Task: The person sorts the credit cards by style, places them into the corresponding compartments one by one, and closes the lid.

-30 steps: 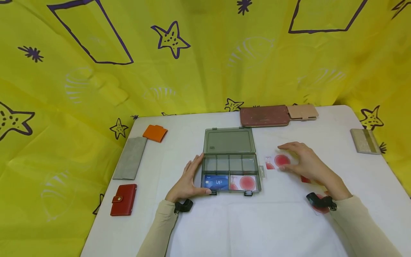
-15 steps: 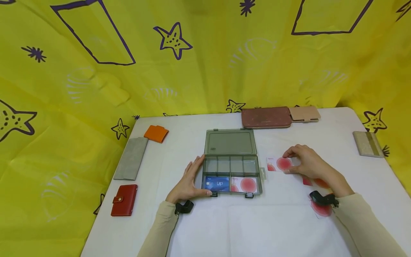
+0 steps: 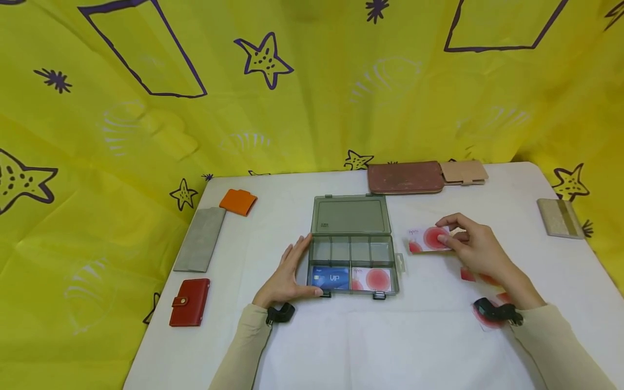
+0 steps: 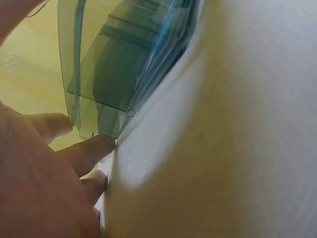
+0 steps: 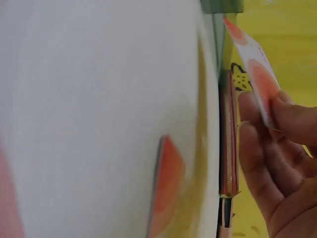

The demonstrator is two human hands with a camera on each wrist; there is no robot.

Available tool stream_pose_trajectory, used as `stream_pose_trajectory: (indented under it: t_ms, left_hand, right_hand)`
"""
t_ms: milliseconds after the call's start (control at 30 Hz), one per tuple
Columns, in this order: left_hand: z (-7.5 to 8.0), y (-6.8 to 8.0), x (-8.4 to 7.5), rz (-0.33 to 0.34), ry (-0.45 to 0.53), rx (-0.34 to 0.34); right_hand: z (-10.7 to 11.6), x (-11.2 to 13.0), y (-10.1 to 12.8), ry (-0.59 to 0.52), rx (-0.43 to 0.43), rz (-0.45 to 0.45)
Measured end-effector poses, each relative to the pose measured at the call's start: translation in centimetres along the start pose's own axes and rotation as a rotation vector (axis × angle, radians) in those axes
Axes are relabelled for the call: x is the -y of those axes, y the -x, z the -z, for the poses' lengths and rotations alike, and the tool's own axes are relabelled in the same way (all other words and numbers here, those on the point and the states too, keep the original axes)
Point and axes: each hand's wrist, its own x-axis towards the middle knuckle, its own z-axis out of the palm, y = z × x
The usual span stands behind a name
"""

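My right hand [image 3: 476, 248] pinches a white card [image 3: 423, 239] with red circles by its right end, thumb on top. In the right wrist view this card [image 5: 255, 67] is tilted and off the table. A clear grey-green plastic compartment box [image 3: 359, 249] lies with its lid folded back. A blue VIP card [image 3: 330, 278] and another red-circle card [image 3: 372, 279] lie in its two front compartments. Along the box's left side rest the extended fingers of my left hand [image 3: 284, 277], the thumb at the front edge. The left wrist view shows fingertips touching the box wall [image 4: 106, 104].
More red-patterned cards [image 3: 468, 274] lie under the right forearm, partly hidden. A maroon wallet [image 3: 404, 177] and a tan one [image 3: 464, 171] lie at the back. Orange [image 3: 238, 202], grey [image 3: 200, 240] and red [image 3: 190, 303] holders lie left; a beige holder [image 3: 559, 218] lies far right.
My right hand has closed its fingers on the red-circle card, which lay on the table, and has lifted it. The left hand stays at the box.
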Motion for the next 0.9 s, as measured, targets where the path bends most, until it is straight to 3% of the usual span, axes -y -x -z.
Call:
stream_pose_trajectory:
  t_ms: [100,167,300,400,467,567,700,900]
  left_hand:
    - [0.0,0.0,0.0,0.004,-0.006,-0.003]
    - [0.0,0.0,0.0,0.001,-0.007,-0.006]
    - [0.0,-0.1,0.1,0.003,-0.007,-0.006]
    - [0.0,-0.2,0.1,0.005,-0.004,-0.005]
    - [0.0,-0.2,0.1,0.007,-0.004,-0.005]
    - [0.0,-0.3,0.2,0.002,-0.007,-0.008]
    - [0.0,-0.3,0.1,0.010,-0.015,-0.005]
    - [-0.1,-0.1,0.0,0.032,-0.002,0.000]
  right_hand:
    - [-0.1,0.7,0.1,-0.138,-0.031,-0.054]
    - [-0.2,1.3,0.1,-0.285,-0.019,-0.071]
    - [-1.0,2.3,0.3,-0.582,0.086,-0.045]
    - [-2.1,3.2,0.8,-0.669,0.180,-0.016]
    - [-3.1,3.9,1.1,-0.628,0.212,0.012]
    - [-4.6,4.7,1.7,-0.475,0.223,0.048]
    - [-6.5,5.2,2.1,-0.282,0.195,0.125]
    - [-8.1,5.3,2.2,-0.115,0.131,0.276]
